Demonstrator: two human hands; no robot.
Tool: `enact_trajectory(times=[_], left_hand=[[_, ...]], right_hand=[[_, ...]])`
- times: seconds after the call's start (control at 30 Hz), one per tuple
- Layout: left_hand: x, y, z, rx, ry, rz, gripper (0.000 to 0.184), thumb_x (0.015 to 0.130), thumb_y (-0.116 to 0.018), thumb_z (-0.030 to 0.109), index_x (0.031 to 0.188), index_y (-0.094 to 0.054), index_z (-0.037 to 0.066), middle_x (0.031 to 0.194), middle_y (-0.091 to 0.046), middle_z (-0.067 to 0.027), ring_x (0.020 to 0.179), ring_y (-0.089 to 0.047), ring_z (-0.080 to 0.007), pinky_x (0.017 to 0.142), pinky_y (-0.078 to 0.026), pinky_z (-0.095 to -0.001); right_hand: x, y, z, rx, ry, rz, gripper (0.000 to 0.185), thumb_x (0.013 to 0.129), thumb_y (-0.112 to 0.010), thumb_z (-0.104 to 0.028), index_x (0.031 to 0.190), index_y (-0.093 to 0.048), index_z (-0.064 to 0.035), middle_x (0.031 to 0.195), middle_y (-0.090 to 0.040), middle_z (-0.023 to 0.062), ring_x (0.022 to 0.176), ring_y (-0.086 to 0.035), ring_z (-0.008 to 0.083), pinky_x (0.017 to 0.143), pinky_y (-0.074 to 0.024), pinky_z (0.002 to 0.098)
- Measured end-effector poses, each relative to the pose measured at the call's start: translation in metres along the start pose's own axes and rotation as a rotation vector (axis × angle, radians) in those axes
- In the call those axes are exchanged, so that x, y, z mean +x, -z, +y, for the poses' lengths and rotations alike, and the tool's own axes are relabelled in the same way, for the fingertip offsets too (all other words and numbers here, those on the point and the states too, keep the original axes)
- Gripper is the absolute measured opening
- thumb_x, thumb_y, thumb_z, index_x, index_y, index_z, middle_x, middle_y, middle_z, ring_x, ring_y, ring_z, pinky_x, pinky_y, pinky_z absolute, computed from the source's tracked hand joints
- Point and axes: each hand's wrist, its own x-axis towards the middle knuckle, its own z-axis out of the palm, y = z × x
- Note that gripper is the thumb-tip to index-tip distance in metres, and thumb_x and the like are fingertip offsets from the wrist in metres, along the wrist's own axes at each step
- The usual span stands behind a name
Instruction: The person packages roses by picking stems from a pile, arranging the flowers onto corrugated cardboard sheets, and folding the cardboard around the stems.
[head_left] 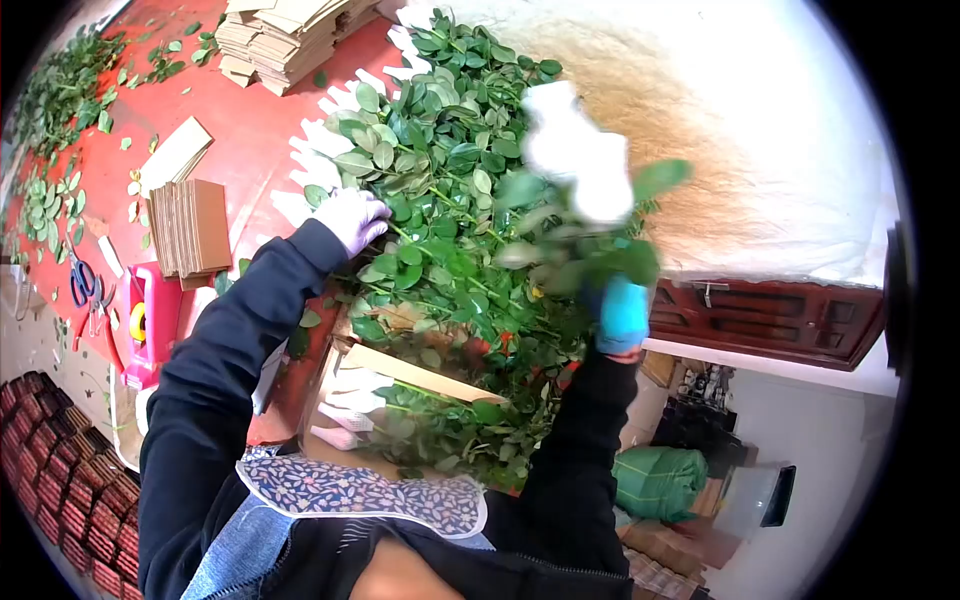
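My left hand [352, 220], in a pale glove, is at the left side of a heap of leafy rose stems [455, 190]. Its fingers curl round a green stem among the leaves; the fingertips are partly hidden. White sleeves [318, 138] cover the flower heads along the heap's left edge. Off to the right, my blue-gloved right hand [625, 308] is closed on roses with white heads [578, 150], raised and blurred by motion. Nearer my body, more stems with white and pinkish mesh-covered heads [345, 425] lie beside a cardboard strip [425, 375].
Stacked cardboard pieces [190, 230] and a taller cardboard pile [285, 40] stand on the red table [255, 130]. Scissors [80, 275], red-handled pliers [100, 315] and a pink tape dispenser [150, 325] lie at left. A green bundle [660, 480] is at lower right.
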Motion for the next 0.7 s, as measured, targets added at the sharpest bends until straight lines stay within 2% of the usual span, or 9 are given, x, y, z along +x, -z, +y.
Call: enact_trajectory(times=[0.03,0.13,0.2,0.3,0.37,0.4,0.5,0.6,0.7], left_hand=[[-0.006,-0.007,-0.004,0.023,-0.028,0.001,0.021,0.088,-0.066,0.017,0.107,-0.066,0.008,0.093,-0.064,-0.0124,0.088,-0.061,-0.0346,0.080,-0.049,-0.0448],[-0.021,-0.018,-0.004,0.070,0.019,-0.184,0.025,0.085,-0.066,0.020,0.108,-0.066,0.009,0.093,-0.064,-0.0115,0.088,-0.061,-0.0334,0.079,-0.049,-0.0447],[-0.024,-0.012,0.003,0.082,-0.026,-0.207,0.023,0.084,-0.066,0.021,0.103,-0.068,0.010,0.088,-0.064,-0.0122,0.085,-0.063,-0.0332,0.075,-0.050,-0.0452],[-0.006,-0.003,0.014,0.160,0.055,-0.270,0.018,0.084,-0.065,0.024,0.096,-0.069,0.010,0.082,-0.064,-0.0127,0.082,-0.064,-0.0344,0.072,-0.051,-0.0465],[0.005,-0.007,0.009,0.127,0.025,-0.318,0.017,0.084,-0.064,0.026,0.090,-0.069,0.010,0.078,-0.063,-0.0127,0.079,-0.065,-0.0351,0.070,-0.052,-0.0473],[0.009,-0.009,0.012,0.167,0.073,-0.369,0.016,0.083,-0.064,0.025,0.088,-0.069,0.010,0.080,-0.064,-0.0131,0.078,-0.065,-0.0355,0.071,-0.053,-0.0466],[0.007,-0.031,0.007,0.265,0.171,-0.298,0.027,0.078,-0.067,0.022,0.104,-0.067,0.014,0.111,-0.063,-0.0146,0.092,-0.064,-0.0351,0.076,-0.054,-0.0442],[0.001,-0.017,0.018,0.242,-0.058,-0.070,0.059,0.076,-0.070,0.020,0.130,-0.050,0.008,0.122,-0.055,-0.0159,0.106,-0.059,-0.0344,0.085,-0.053,-0.0430],[-0.003,-0.015,0.019,0.195,-0.034,-0.070,0.049,0.077,-0.068,0.017,0.123,-0.054,0.004,0.114,-0.056,-0.0164,0.103,-0.059,-0.0343,0.081,-0.054,-0.0412]], right_hand=[[-0.007,0.021,0.009,0.232,-0.362,0.085,0.016,0.094,-0.056,-0.014,0.107,-0.060,-0.0049,0.084,-0.062,0.0112,0.072,-0.059,0.0244,0.065,-0.0490,0.0367],[0.016,0.100,-0.016,-0.656,0.006,0.249,0.039,0.093,-0.059,-0.015,0.129,-0.058,0.0011,0.116,-0.067,0.0192,0.100,-0.068,0.0282,0.089,-0.0528,0.0385],[0.023,0.101,0.001,0.118,-0.118,0.377,0.046,0.091,-0.062,-0.014,0.134,-0.057,0.0002,0.118,-0.067,0.0201,0.101,-0.068,0.0282,0.091,-0.0530,0.0380],[0.041,0.079,-0.019,0.327,-0.179,0.287,0.023,0.084,-0.064,-0.008,0.107,-0.069,-0.0055,0.097,-0.071,0.0130,0.084,-0.068,0.0285,0.076,-0.0545,0.0352],[0.080,0.049,-0.070,0.022,0.194,0.277,0.017,0.083,-0.063,-0.010,0.099,-0.068,-0.0045,0.087,-0.069,0.0121,0.076,-0.064,0.0315,0.070,-0.0527,0.0373],[0.096,0.022,-0.090,0.066,-0.112,-0.132,0.020,0.081,-0.066,-0.016,0.098,-0.068,-0.0059,0.085,-0.068,0.0145,0.075,-0.064,0.0339,0.069,-0.0518,0.0409],[0.123,-0.055,-0.128,0.131,-0.166,-0.490,0.032,0.079,-0.071,-0.034,0.098,-0.066,-0.0096,0.098,-0.068,0.0186,0.092,-0.065,0.0396,0.081,-0.0515,0.0477],[0.114,-0.133,-0.125,0.131,-0.087,-0.538,0.037,0.080,-0.070,-0.037,0.104,-0.065,-0.0090,0.101,-0.069,0.0185,0.097,-0.065,0.0384,0.084,-0.0514,0.0478],[0.110,-0.126,-0.124,0.138,-0.057,-0.504,0.034,0.082,-0.069,-0.037,0.102,-0.064,-0.0086,0.101,-0.069,0.0159,0.097,-0.065,0.0371,0.085,-0.0513,0.0476]])
